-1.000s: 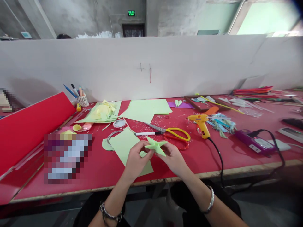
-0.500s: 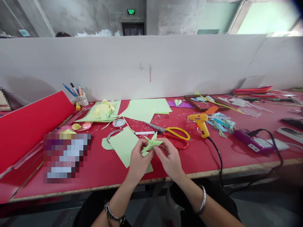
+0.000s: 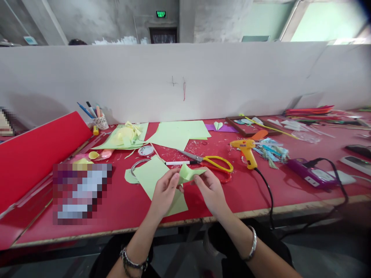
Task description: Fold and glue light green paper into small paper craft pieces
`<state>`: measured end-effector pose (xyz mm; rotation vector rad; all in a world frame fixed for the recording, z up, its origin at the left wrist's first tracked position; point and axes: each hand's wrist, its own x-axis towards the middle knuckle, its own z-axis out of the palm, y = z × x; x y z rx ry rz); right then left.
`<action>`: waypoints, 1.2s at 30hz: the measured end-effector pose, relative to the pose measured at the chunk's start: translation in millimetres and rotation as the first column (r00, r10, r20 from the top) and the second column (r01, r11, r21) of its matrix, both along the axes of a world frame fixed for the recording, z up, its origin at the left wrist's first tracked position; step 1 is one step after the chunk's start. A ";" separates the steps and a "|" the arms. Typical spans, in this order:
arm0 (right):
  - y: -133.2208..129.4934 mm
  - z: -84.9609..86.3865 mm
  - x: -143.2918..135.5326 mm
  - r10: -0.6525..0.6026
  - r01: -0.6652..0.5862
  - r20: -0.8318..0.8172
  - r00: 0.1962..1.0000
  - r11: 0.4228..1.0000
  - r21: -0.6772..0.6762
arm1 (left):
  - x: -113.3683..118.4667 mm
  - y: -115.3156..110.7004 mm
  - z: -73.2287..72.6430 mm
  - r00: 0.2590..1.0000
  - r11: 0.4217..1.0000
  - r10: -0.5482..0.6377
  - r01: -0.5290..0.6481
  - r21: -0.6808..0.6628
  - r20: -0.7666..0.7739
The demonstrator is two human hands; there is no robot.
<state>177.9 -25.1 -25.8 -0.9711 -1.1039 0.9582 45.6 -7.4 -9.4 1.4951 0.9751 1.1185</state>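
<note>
A creased light green paper piece (image 3: 188,173) is held up between both hands, partly unfolded. My left hand (image 3: 165,193) pinches its left end, and my right hand (image 3: 211,190) grips its right end between thumb and fingers. Flat green sheets (image 3: 147,175) lie on the red table beneath and to the left of my hands. Just beyond the held paper are a white pen (image 3: 176,163) and scissors (image 3: 216,162) with yellow and red handles.
A yellow glue gun (image 3: 245,150) with a black cord lies to the right, near a purple power strip (image 3: 314,173). Crumpled yellow paper (image 3: 126,135), a pen cup (image 3: 101,122) and a red board (image 3: 40,154) are to the left. A white partition (image 3: 232,81) stands behind.
The folded, pointed green paper has been opened into a wider, creased piece. My left hand has moved slightly left, and the hands are farther apart.
</note>
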 end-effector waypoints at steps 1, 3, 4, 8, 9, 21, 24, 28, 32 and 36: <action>0.5 -0.4 0.4 0.006 -0.006 -0.002 1.000 1.000 -0.010 | 0.9 0.1 0.1 1.000 1.000 0.005 -0.006 -0.011 -0.028; 1.2 -1.6 1.2 0.019 -0.019 -0.008 1.000 1.000 -0.008 | 3.1 0.1 -0.1 0.996 1.000 0.031 -0.031 -0.003 -0.082; 1.5 -2.2 1.4 0.021 -0.021 -0.009 1.000 1.000 0.004 | 3.9 0.1 -0.4 0.994 0.999 0.042 -0.042 0.005 -0.103; 2.1 -3.6 1.8 0.027 -0.028 0.028 0.999 0.998 0.058 | 4.9 0.4 -2.6 0.981 0.997 0.047 -0.036 0.061 -0.187; 2.3 -3.7 2.0 0.030 -0.033 0.050 0.998 0.997 0.066 | 4.6 0.4 -2.9 0.979 0.997 0.039 -0.024 0.077 -0.200; 2.0 1.8 10.0 -0.067 -0.007 0.380 0.922 0.982 0.190 | -0.6 1.1 -3.4 0.973 0.987 0.085 -0.053 0.148 -0.214; 1.9 0.9 10.9 -0.079 -0.008 0.434 0.897 0.981 0.195 | -1.4 2.0 -4.4 0.964 0.978 0.113 -0.066 0.198 -0.240; 3.1 -0.9 10.6 -0.085 -0.012 0.446 0.891 0.978 0.210 | 0.7 1.0 -3.7 0.974 0.985 0.090 -0.057 0.161 -0.208; 2.5 -0.1 9.7 -0.070 -0.024 0.436 0.897 0.978 0.205 | 3.8 0.5 -4.0 0.978 0.982 0.097 -0.064 0.178 -0.183; 1.4 1.2 9.2 -0.037 -0.043 0.412 0.910 0.982 0.182 | 5.5 0.7 -6.3 0.979 0.981 0.106 -0.074 0.181 -0.173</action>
